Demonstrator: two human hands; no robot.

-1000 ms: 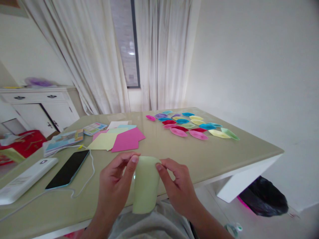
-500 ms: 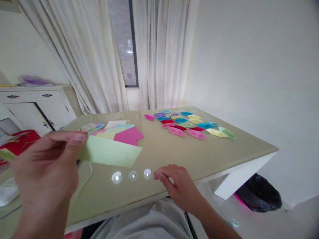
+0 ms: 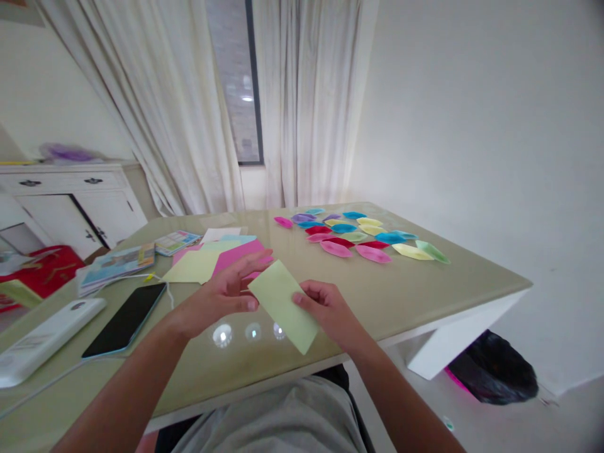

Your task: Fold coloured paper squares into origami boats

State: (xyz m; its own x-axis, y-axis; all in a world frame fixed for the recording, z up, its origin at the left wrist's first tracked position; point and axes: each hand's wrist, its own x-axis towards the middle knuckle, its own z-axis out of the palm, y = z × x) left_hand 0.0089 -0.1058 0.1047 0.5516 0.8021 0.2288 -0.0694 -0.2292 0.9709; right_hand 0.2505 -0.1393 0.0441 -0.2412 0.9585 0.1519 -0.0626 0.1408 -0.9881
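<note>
Green paper: the pale green sheet point(image 3: 276, 299) is tilted in mid-frame, just below centre, apparently lifted above the table point(image 3: 448, 286); you cannot tell here whether it is one layer or two.
Right hand: your right hand point(image 3: 325, 309) has thumb and fingers closed on the sheet's right edge.
Left hand: your left hand point(image 3: 226, 296) is open, thumb well apart from the fingers, by the sheet's left corner; whether it touches is unclear.
Crease risk: a hard thumb press could dent the paper or set a fold askew.
Slip risk: with one pinch apparently bearing it, a loosened thumb could let the sheet swing or drop.
Loose sheets: the pink sheet point(image 3: 238, 250) and yellow sheet point(image 3: 191, 267) lie left of centre; your left fingers could drag the pink one if they dip.
Folded pieces: the coloured paper shapes point(image 3: 372, 253) spread right of centre; a sleeve or draught could scatter them.
Phone: the phone point(image 3: 125, 321) lies at lower left, beside your left forearm.
</note>
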